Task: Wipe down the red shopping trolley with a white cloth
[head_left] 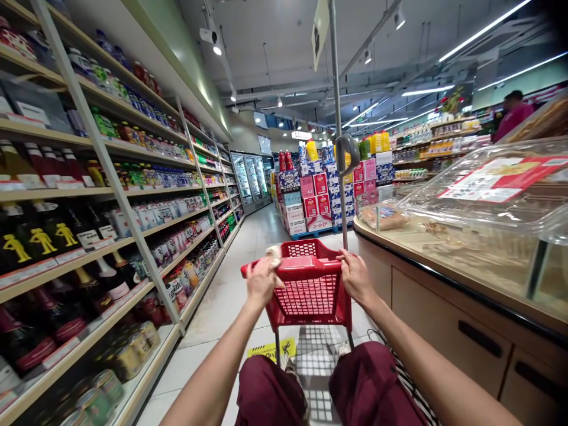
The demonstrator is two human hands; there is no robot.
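Note:
A red plastic shopping cart (308,296) stands right in front of my knees, its handle bar (302,267) facing me. My left hand (261,281) is closed around a crumpled whitish cloth (274,255) and rests at the left part of the handle. At the opposite end, my right hand (355,277) has its fingers curled on the cart handle's right corner, close to a grey upright pole (337,100). The tips of those fingers are partly hidden. The basket's mesh hides whatever may lie inside.
Shelves of bottles and cans (146,213) line the left. A wooden counter (444,331) with clear plastic food packs (501,189) is close on the right. Stacked cartons (315,201) stand ahead. A yellow floor sign (270,349) lies beneath the cart. A person (513,115) is far right.

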